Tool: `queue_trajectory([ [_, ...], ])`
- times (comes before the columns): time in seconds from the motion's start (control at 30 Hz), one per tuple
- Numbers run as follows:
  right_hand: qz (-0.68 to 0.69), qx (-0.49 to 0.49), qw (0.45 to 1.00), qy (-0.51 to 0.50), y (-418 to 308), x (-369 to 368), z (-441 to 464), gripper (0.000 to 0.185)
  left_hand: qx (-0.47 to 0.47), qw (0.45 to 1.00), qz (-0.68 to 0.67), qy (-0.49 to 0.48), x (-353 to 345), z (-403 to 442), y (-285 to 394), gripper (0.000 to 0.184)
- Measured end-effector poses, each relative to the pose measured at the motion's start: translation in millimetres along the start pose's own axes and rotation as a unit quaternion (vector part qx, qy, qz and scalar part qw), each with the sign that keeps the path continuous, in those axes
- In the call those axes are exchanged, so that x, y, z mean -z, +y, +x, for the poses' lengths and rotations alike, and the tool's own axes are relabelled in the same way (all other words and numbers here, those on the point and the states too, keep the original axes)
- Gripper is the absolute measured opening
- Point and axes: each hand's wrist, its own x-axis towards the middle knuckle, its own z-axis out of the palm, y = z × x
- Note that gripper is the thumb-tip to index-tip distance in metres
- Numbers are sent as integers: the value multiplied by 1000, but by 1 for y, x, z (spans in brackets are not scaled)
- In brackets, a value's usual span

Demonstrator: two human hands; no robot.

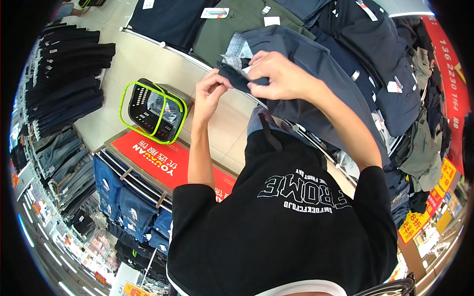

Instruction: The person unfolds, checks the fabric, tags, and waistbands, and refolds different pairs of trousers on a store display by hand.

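A pair of dark grey trousers (316,64) lies across the rack in front of me, its patterned inner waistband lining (239,48) turned outward. My left hand (211,93) pinches one end of the dark waistband (233,79) between thumb and fingers. Farther right, my right hand (279,74) is closed round the same waistband, knuckles up. The band stretches between both hands, and something pale, perhaps a label, shows partly behind the right fingers. The fingertips of my right hand are partly hidden by the cloth.
A black shopping basket (157,111) with lime-green handles stands on the floor at left, holding something in clear plastic. Tagged green trousers (222,32) and other dark trousers hang along the rack. Folded jeans (133,207) and a red sign (153,155) are on the lower left. Dark trousers (69,69) line the far left.
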Motion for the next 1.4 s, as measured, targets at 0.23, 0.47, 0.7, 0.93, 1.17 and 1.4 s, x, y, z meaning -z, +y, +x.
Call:
queue_trajectory([
  [0.23,12,-29,996,-88,-1,-38,-5,53,36,999,-22,30,-21,-10,47,44],
  [0.47,-123,-10,992,-14,6,-61,-21,40,102,967,214,-95,-25,-31,43,50],
  [0.7,-150,14,989,4,9,-72,-41,39,110,956,263,-69,-47,-48,28,32],
  [0.93,-182,64,979,-59,-5,-75,-74,38,155,930,327,-66,-41,-51,7,25],
  [1.17,-203,69,976,27,12,-58,-68,37,95,929,339,-113,-49,-50,3,23],
  [1.4,-213,12,964,159,-2,-20,-86,33,197,976,61,64,-23,-56,-31,20],
])
